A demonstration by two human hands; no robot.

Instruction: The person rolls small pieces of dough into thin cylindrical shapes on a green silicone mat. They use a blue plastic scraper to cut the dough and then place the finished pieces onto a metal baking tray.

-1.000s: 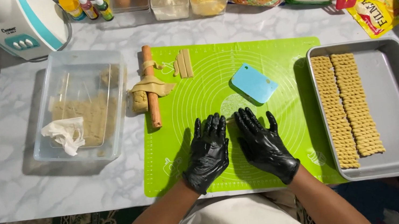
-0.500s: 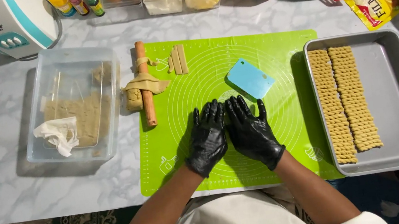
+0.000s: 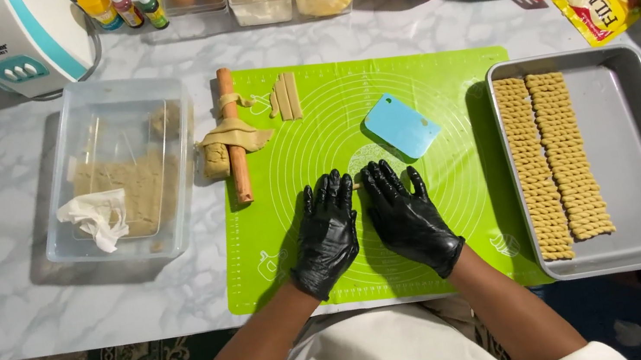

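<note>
Both my hands wear black gloves and lie flat, side by side, on the green silicone mat (image 3: 442,71). My left hand (image 3: 328,233) and my right hand (image 3: 408,219) have their fingers spread and pointing away from me. A thin piece of tan dough (image 3: 357,186) peeks out between the fingertips and seems to run under them. Neither hand grips anything. A light blue scraper (image 3: 401,124) lies on the mat just beyond my right hand.
A wooden rolling pin (image 3: 239,168) draped with dough and a few cut dough strips (image 3: 285,97) lie at the mat's far left. Left of the mat stands a clear tub (image 3: 105,104) with dough. A grey baking tray (image 3: 640,150) at right holds two rows of twisted dough (image 3: 549,157). Jars and packets line the back.
My right hand has closed in beside the left. Both hands slid forward over the mat, then back a little toward me.
</note>
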